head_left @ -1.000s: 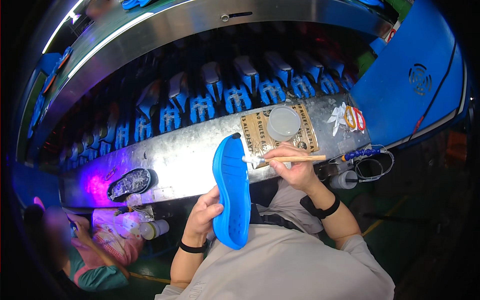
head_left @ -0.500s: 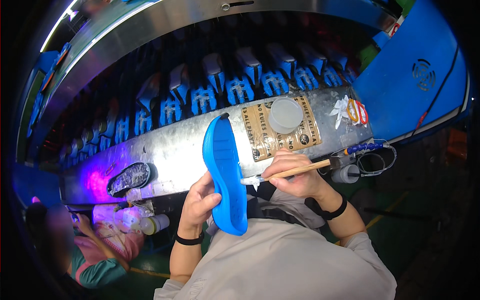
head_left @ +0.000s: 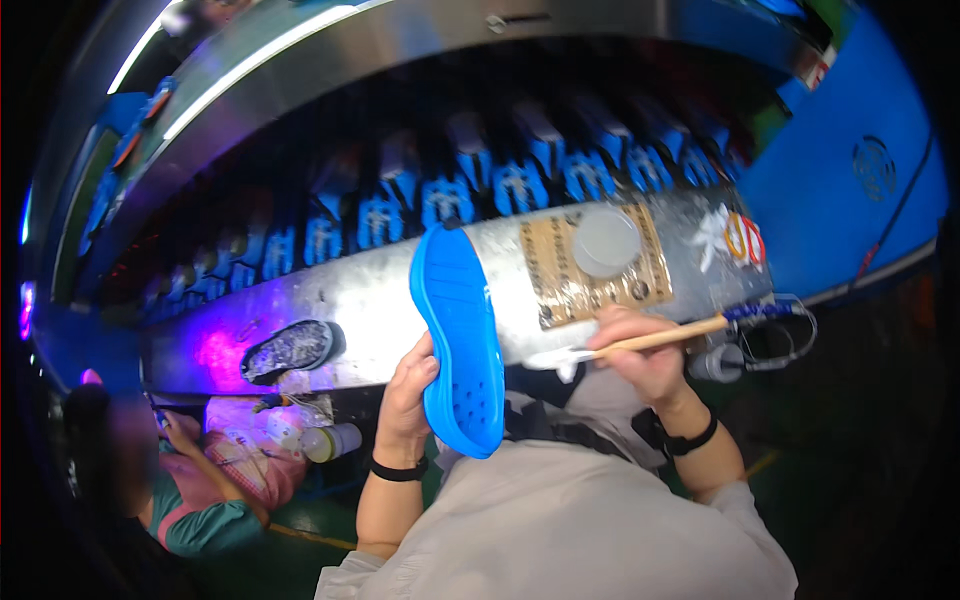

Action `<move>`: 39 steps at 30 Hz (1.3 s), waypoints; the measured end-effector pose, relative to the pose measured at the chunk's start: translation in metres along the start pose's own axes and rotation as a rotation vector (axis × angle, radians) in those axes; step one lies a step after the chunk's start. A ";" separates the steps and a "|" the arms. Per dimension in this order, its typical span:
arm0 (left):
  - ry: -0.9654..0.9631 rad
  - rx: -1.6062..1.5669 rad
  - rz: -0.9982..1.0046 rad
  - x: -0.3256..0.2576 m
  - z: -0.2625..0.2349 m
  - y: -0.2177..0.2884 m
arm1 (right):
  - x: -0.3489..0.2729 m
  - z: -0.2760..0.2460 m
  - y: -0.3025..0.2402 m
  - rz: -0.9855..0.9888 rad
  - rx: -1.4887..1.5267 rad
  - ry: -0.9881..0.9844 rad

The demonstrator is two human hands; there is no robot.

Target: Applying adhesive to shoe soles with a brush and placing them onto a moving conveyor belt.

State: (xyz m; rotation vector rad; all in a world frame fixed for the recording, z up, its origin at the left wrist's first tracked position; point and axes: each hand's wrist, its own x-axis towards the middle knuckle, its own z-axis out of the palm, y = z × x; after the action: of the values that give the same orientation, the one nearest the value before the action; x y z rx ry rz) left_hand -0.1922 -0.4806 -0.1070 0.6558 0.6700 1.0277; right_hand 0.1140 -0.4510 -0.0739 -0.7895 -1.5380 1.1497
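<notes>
We hold the blue sole [head_left: 458,300] in our left hand [head_left: 408,395]. This grip is narrow and clamps the left rim; the fingers behind the rim are partly hidden. The blue sole extends lengthwise across the near edge of the surface [head_left: 375,280]. Its hollow side faces us, and its perforated end points toward our shirt [head_left: 590,520].

Our right hand [head_left: 645,355] holds the brush [head_left: 695,328]. This grip closes around the wooden handle. The white tip is blurred; it points left and stands apart from the right rim of the blue sole.

The cardboard [head_left: 550,285] lies on the right half of the surface, with the tub [head_left: 607,242] on it toward the far edge. The scissors [head_left: 745,240] lie near the right end. The dark sole [head_left: 290,352] rests close to the near left corner. Blue parts [head_left: 520,187] form a row along the far edge. A co-worker [head_left: 215,505] is beyond the near left corner.
</notes>
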 end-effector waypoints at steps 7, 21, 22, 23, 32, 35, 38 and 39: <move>0.198 -0.589 0.027 0.010 -0.030 -0.005 | -0.009 -0.037 0.057 -0.025 -0.114 0.643; -0.051 -0.405 0.585 0.099 0.048 0.279 | -0.039 -0.098 0.137 0.083 -0.506 0.806; 0.058 -0.287 0.543 0.107 0.051 0.278 | -0.039 -0.097 0.137 0.063 -0.514 0.797; 0.099 -0.070 0.447 0.111 0.051 0.275 | -0.038 -0.096 0.136 0.084 -0.517 0.828; 0.713 1.200 0.939 0.126 -0.023 0.353 | -0.030 -0.085 0.124 0.056 -0.608 0.806; 1.140 1.889 0.899 0.141 -0.061 0.416 | -0.028 -0.084 0.119 0.103 -0.576 0.770; 1.307 2.348 0.174 0.159 -0.136 0.479 | -0.023 -0.079 0.117 0.102 -0.640 0.828; 1.270 2.368 0.045 0.162 -0.171 0.504 | -0.022 -0.078 0.116 0.119 -0.658 0.870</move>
State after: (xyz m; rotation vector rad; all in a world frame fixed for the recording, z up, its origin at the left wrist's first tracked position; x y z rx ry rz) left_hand -0.5364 -0.1174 0.1362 1.9151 3.0711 -0.0253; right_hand 0.1867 -0.4110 -0.1883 -1.5782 -1.0925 0.2364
